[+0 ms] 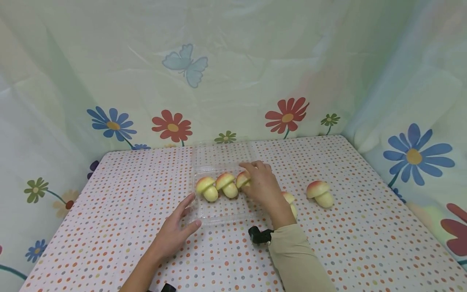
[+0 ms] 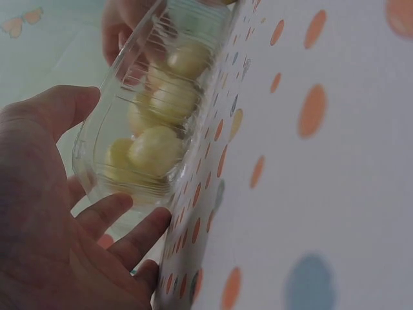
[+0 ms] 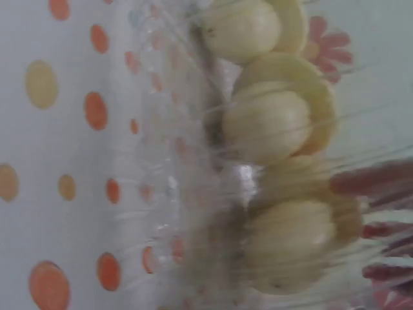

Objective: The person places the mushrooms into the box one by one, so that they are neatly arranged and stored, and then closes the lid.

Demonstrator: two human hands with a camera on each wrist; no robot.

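Note:
A clear plastic clamshell tray (image 1: 219, 213) lies open on the dotted table, its lid folded back. Three yellow toy mushrooms with red-tinged caps lie in a row inside it: the left one (image 1: 206, 189), the middle one (image 1: 227, 185) and the right one (image 1: 242, 179). My right hand (image 1: 249, 175) reaches into the tray with curled fingers that grip the right mushroom. My left hand (image 1: 189, 213) rests against the tray's front left corner, index finger along the side and thumb at the front edge. In the left wrist view the tray (image 2: 110, 135) sits between my thumb and fingers (image 2: 122, 219).
Two more mushrooms lie on the table right of the tray: one (image 1: 290, 201) partly hidden behind my right wrist, one (image 1: 320, 194) farther right. A black wrist strap (image 1: 260, 235) is on my right sleeve. Flowered cloth walls enclose the table at the back and both sides.

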